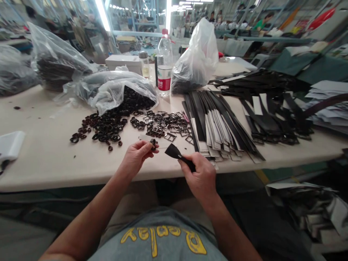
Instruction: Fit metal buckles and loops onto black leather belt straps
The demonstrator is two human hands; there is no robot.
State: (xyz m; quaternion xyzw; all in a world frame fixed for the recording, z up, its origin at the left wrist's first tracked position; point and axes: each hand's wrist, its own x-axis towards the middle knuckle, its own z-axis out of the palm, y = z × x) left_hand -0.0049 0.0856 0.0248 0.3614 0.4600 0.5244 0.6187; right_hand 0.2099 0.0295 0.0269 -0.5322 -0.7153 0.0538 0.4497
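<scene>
Between the thumb and fingers of my left hand (138, 156) is a small black loop (153, 144). My right hand (199, 174) is wrapped round a black strap (174, 151), whose flared end with a small slot points toward the loop. Strap and loop are apart, held above the table's front edge. Behind my hands lie a pile of metal buckles (171, 125) and a heap of black loops (107, 127). Right of the buckles, several black straps with white backing (214, 127) lie side by side.
Plastic bags, one spilling black loops (138, 98) and one upright (197, 58), stand at the back with a water bottle (164, 69) between them. More black strips (282, 116) and a paper stack (328, 96) are at the right. A white object (12, 145) sits far left.
</scene>
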